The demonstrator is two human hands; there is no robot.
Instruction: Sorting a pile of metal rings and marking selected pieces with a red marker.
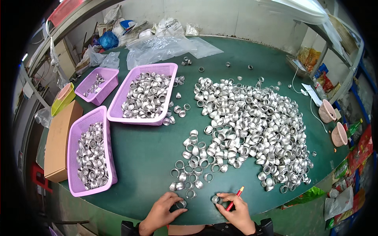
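Note:
At the near edge of the green table, my left hand (pixel 162 211) curls its thumb and fingers around a short silver metal ring (pixel 181 204). My right hand (pixel 238 212) pinches a similar metal ring (pixel 216 199) between thumb and forefinger. A red pencil (pixel 235 199) with a pale tip is also held in that hand, slanting up to the right. Just beyond my hands lie loose metal rings (pixel 193 168), some standing with their openings up. They lead to a large heap of such rings (pixel 252 122) spreading over the right of the table.
At the left stand a large purple basket (pixel 174 84) and a long one (pixel 73 165), both with many rings, plus a smaller basket (pixel 112 83) with a few. A cardboard box (pixel 61 143) is beside them. Plastic sheets (pixel 165 49) lie at the back; pink cups (pixel 338 134) stand right.

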